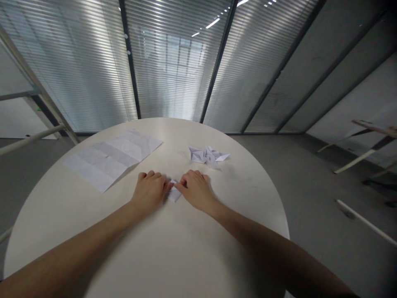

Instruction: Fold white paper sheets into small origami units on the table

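Observation:
A small folded piece of white paper (174, 195) lies on the round white table (155, 252), between my two hands. My left hand (151, 189) is closed, its thumb and curled fingers gripping the paper's left side. From the right, my right hand (196, 188) pinches the same paper, with the thumb near its upper edge. Parts of the paper are hidden under the fingers. Just beyond my right hand sit folded paper shapes (208, 156) with pointed ends, clustered together.
A large creased sheet of white paper (113, 155) lies at the table's far left. Glass panels with blinds (173, 62) stand behind the table. A pale metal frame (46, 89) rises at left, and another table (375, 128) stands at far right.

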Available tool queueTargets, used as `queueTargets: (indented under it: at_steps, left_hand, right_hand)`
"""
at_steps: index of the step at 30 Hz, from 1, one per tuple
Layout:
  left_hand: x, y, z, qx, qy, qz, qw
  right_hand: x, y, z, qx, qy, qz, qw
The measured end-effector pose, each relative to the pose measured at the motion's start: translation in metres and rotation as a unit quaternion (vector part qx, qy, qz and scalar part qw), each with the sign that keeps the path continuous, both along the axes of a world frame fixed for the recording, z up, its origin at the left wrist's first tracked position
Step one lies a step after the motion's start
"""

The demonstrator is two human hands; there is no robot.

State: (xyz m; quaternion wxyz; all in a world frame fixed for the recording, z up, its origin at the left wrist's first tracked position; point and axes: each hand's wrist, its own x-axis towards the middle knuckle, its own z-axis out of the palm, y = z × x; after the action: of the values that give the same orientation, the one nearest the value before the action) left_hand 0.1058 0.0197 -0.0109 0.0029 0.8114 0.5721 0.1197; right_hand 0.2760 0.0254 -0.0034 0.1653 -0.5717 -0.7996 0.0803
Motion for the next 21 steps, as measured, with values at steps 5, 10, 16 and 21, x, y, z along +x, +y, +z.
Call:
queueTargets:
  at_steps: [5, 10, 16, 21]
  left_hand:
    - [0.0, 0.001, -0.002, 0.007, 0.009, 0.013, 1.0]
    - [-0.002, 0.0, -0.003, 0.032, -0.008, 0.047, 0.998]
    - [-0.003, 0.001, -0.007, 0.039, -0.045, 0.043, 0.997]
    - [-0.011, 0.005, -0.011, 0.015, -0.09, -0.014, 0.996]
  right_hand:
    - [0.002, -0.002, -0.002, 0.014, 0.004, -0.01, 1.0]
    - [0.005, 0.003, 0.003, -0.033, 0.009, -0.009, 0.999]
    - [0.004, 0.015, 0.005, -0.071, 0.007, -0.017, 0.997]
    - [0.005, 0.015, 0.002, -0.068, 0.019, -0.008, 0.997]
